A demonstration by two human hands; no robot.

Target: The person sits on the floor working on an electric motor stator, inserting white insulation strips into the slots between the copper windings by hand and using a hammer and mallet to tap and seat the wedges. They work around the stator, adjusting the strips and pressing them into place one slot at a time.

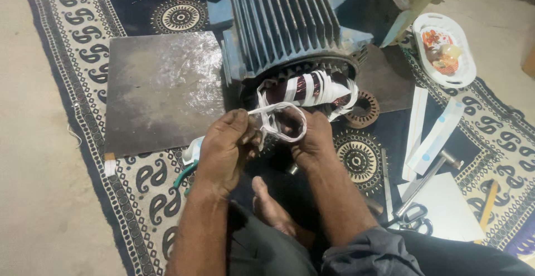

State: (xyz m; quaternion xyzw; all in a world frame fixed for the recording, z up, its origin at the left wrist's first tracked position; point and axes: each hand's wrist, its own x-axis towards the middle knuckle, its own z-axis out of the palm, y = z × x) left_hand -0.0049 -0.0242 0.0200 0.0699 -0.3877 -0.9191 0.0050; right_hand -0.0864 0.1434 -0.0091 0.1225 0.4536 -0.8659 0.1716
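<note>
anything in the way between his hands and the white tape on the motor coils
Nothing visible. The left hand and right hand already pinch a loop of white tape at the motor opening, right against the copper windings.

A white oval tray-pack (465,59) lies at the upper right on the rug's (67,25) edge, holding small red, orange and yellowish wrapped pieces (442,50); no labels, signs or screens show anywhere else in view.

Motor housing (290,20) cropped by top edge, beyond both hands. Copper windings (309,89) partly masked under white tape (278,121). Pliers (184,176) mostly buried beneath left hand (223,150). Tray contents (443,50), far right of right hand (312,139), too small to identify.
</note>
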